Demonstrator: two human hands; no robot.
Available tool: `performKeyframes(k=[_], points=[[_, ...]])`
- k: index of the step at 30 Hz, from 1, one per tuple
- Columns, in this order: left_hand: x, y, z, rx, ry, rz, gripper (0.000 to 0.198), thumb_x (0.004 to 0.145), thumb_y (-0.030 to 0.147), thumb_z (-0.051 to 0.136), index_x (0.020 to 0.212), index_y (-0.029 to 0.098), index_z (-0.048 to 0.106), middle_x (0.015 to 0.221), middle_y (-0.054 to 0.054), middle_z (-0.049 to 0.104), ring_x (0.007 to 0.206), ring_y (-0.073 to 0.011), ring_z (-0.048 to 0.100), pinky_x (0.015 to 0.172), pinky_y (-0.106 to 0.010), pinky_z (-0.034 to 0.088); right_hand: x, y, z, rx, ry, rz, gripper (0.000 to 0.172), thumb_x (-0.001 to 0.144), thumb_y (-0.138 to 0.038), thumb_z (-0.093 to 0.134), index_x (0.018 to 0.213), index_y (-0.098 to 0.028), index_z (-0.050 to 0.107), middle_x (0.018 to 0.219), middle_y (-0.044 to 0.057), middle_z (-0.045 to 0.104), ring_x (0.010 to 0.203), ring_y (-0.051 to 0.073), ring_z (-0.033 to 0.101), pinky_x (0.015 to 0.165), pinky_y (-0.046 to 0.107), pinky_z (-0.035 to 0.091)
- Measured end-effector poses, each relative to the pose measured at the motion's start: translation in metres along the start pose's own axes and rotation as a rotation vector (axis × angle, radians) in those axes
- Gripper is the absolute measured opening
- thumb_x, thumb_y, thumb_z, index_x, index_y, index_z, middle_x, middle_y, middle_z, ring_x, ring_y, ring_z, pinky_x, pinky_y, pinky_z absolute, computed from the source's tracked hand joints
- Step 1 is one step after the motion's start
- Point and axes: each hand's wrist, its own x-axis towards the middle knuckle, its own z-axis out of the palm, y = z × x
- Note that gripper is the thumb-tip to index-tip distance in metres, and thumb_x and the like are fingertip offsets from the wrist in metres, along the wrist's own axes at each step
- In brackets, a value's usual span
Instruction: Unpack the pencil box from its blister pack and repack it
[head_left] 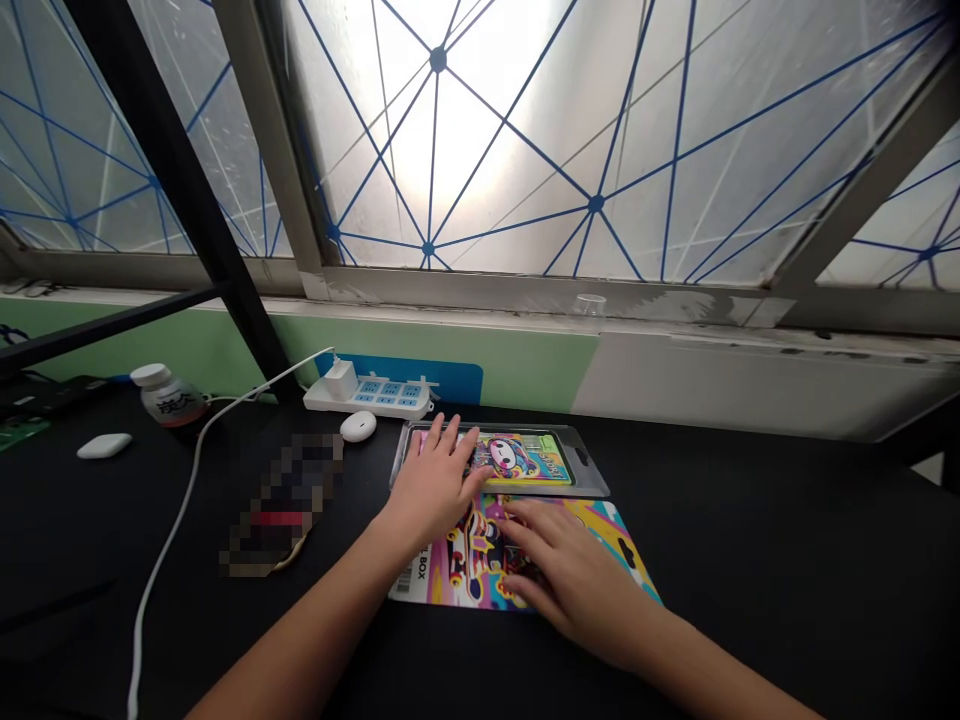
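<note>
My left hand [435, 480] lies flat with fingers spread on the left part of a clear plastic package [585, 478] that holds a colourful cartoon-printed item [529, 458]. My right hand [574, 570] rests palm down, fingers stretched out, on a bright multicoloured card [626, 545] printed with "BOX" that lies just in front of the package. Both sit on a black table [787, 560]. Neither hand grips anything.
A white power strip [375, 393] with a plug and white cable [176, 535] sits by the wall. Nearby are a small white oval case [358, 426], a white-capped bottle [166, 395], another white case [105, 446] and a blurred dark object [281, 505]. A black post [180, 170] rises at left.
</note>
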Motion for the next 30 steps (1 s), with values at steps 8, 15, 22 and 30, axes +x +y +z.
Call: performKeyframes(k=[8,15,22,30], points=[[-0.005,-0.036,-0.011,-0.030,-0.125,-0.062,0.053,0.104,0.051,0.028,0.149,0.028,0.045,0.163,-0.008,0.030,0.152,-0.0310,0.018,0.119,-0.058,0.019,-0.021,0.003,-0.006,0.143,-0.239,0.106,0.070,0.092,-0.065,0.052,0.152,-0.033,0.039,0.160,0.008,0.037,0.144,0.034,0.036,0.117,0.057,0.027],[-0.013,-0.036,-0.017,-0.077,-0.082,-0.121,0.047,0.102,0.057,0.033,0.120,0.026,0.063,0.159,-0.011,0.038,0.150,-0.0363,0.024,0.114,-0.066,0.021,-0.052,0.031,-0.007,-0.022,0.081,0.363,0.029,0.097,-0.049,0.052,0.096,-0.022,0.062,0.099,0.009,0.064,0.088,0.025,0.060,0.079,0.041,0.049],[-0.016,-0.030,-0.007,-0.023,-0.042,-0.126,0.051,0.101,0.054,0.037,0.144,0.028,0.048,0.161,-0.010,0.034,0.151,-0.0371,0.021,0.114,-0.070,0.016,-0.050,0.030,-0.004,-0.027,0.070,0.351,0.026,0.095,-0.048,0.056,0.094,-0.023,0.055,0.096,0.007,0.058,0.085,0.024,0.055,0.078,0.041,0.046],[-0.017,-0.027,-0.012,-0.002,-0.107,-0.124,0.051,0.101,0.052,0.036,0.148,0.034,0.048,0.162,-0.010,0.031,0.151,-0.0399,0.018,0.112,-0.071,0.016,-0.043,0.024,-0.026,0.114,0.024,0.457,0.031,0.094,-0.053,0.054,0.085,-0.024,0.044,0.071,-0.001,0.057,0.061,0.017,0.053,0.058,0.030,0.039]])
